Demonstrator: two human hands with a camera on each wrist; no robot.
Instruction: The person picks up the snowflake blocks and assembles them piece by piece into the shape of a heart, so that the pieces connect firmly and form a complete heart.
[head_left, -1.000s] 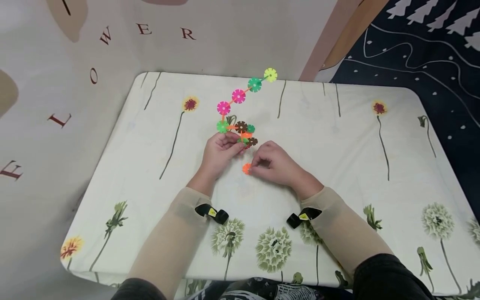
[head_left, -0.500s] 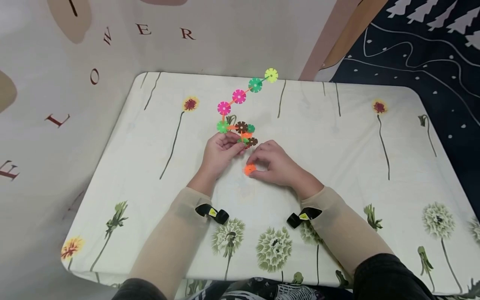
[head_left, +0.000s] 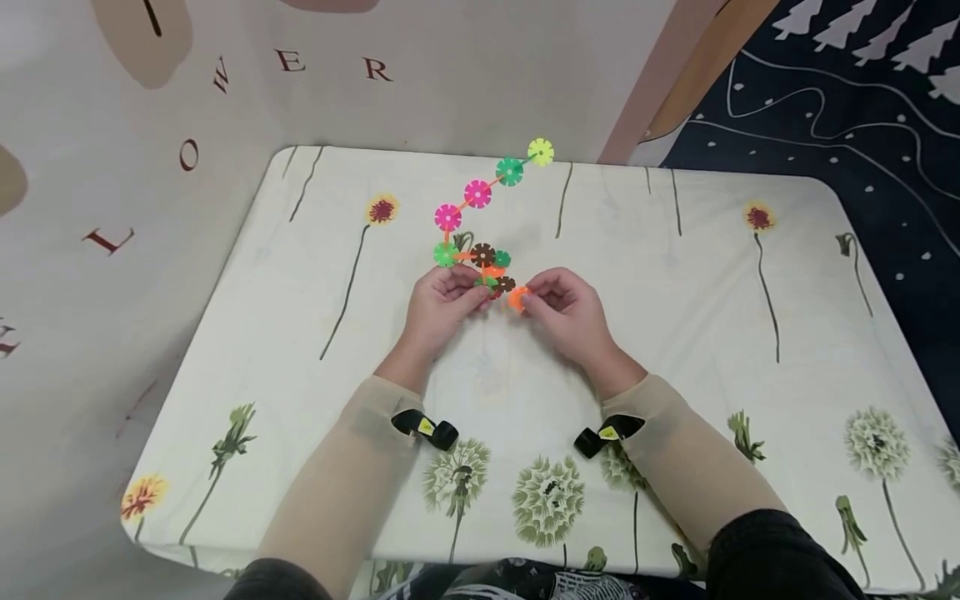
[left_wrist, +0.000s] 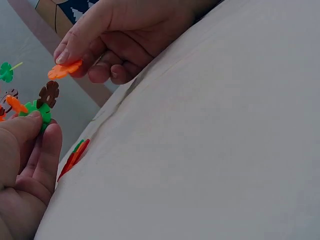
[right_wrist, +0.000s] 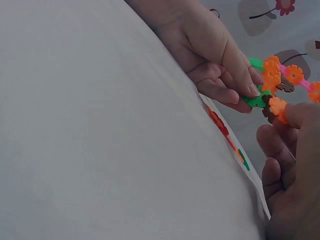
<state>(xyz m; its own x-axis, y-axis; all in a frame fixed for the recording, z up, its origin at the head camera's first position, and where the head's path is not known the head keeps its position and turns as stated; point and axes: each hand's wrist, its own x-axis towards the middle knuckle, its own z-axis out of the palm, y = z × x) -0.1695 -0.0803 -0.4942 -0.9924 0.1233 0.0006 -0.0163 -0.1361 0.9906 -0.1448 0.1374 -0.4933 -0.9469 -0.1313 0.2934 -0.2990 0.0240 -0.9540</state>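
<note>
We count a good part as done: a chain point(head_left: 477, 194) of flower-shaped discs is joined up, running from our left hand point(head_left: 442, 304) toward one o'clock and ending in a yellow disc point(head_left: 541, 152). One join, we judge, is not yet made: the orange disc point(head_left: 517, 299) is apart from the chain, just beside a brown disc point(left_wrist: 48, 94), between its four and five o'clock. Our left hand pinches a green disc point(left_wrist: 40, 112) between thumb and fingers; our right hand point(head_left: 570, 312), at its three o'clock, pinches the orange disc by the edge, thumb and fingertips drawn together. A few red, orange and green pieces point(left_wrist: 73, 159) lie on the surface point(head_left: 862, 358); whether they are loose, we cannot tell. We see no container.
</note>
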